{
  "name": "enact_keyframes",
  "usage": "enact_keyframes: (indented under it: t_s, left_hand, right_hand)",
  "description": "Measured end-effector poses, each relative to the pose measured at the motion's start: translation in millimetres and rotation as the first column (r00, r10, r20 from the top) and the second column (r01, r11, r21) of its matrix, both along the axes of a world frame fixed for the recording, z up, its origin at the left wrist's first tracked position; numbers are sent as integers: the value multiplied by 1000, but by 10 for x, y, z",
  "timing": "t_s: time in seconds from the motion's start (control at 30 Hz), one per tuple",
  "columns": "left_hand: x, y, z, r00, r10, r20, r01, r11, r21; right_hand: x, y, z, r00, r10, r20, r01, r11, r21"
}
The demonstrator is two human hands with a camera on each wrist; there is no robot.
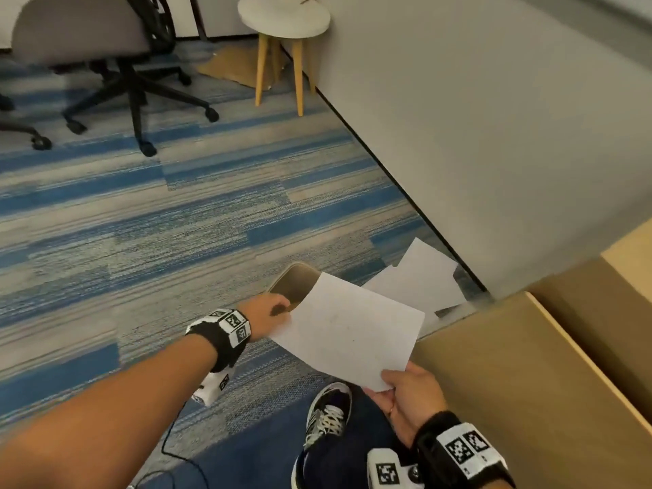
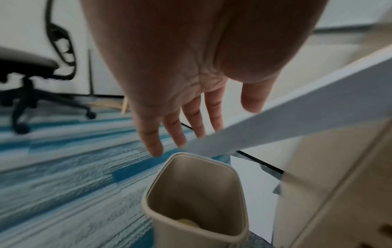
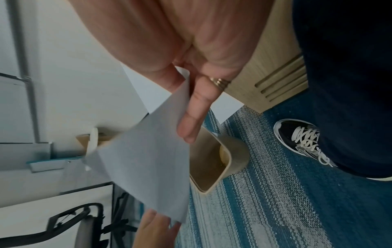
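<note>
A white sheet of paper (image 1: 347, 331) hangs level above a beige waste bin (image 1: 291, 282) on the carpet. My right hand (image 1: 386, 384) pinches the sheet's near corner between thumb and fingers (image 3: 196, 109). My left hand (image 1: 282, 310) is at the sheet's left corner over the bin, with its fingers straight (image 2: 194, 120) and their tips at the paper's edge (image 2: 297, 125). The bin (image 2: 191, 201) stands open below, with a pale yellowish thing at its bottom (image 3: 223, 154). In the right wrist view the sheet (image 3: 148, 159) covers part of the bin (image 3: 235, 157).
Loose white sheets (image 1: 423, 280) lie on the carpet by the grey wall. A wooden cabinet (image 1: 529, 382) stands at the right. My shoe (image 1: 328, 414) is just below the paper. An office chair (image 1: 116, 65) and a round stool (image 1: 282, 15) stand farther off.
</note>
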State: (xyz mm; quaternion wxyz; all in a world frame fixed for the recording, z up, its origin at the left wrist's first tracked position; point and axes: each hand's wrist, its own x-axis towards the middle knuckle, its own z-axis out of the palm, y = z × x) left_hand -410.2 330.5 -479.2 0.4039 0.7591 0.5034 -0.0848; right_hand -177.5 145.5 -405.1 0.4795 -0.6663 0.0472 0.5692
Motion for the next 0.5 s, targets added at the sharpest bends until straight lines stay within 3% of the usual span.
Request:
enact_keyframes:
  t_s: [0.1,0.2,0.33,0.4,0.5]
  left_hand:
    - [197,-168,-143,980,-171,103,177,983,-48]
    - [406,-409,-160,916,-340,212,358,932,-55]
    - [571,-583,-183,848,-476,235,509,854,-108]
    - [559,-514,-313,863,-477,165,503,839,-205]
    - [485,-297,-507,931,-358,-72,324,901,-290]
  right_hand:
    - [-90,274,-327,999,-24,40,26,998,-51]
    - [-165,463,-578,997,-5,74,11,996,-85]
    - [-205,593,-848,993,43,109,-29,991,-132]
    - [-211,640,-913,992,57,115,-40,989,-142]
    - [-200,709,-934,990,61,125,-45,991,-126]
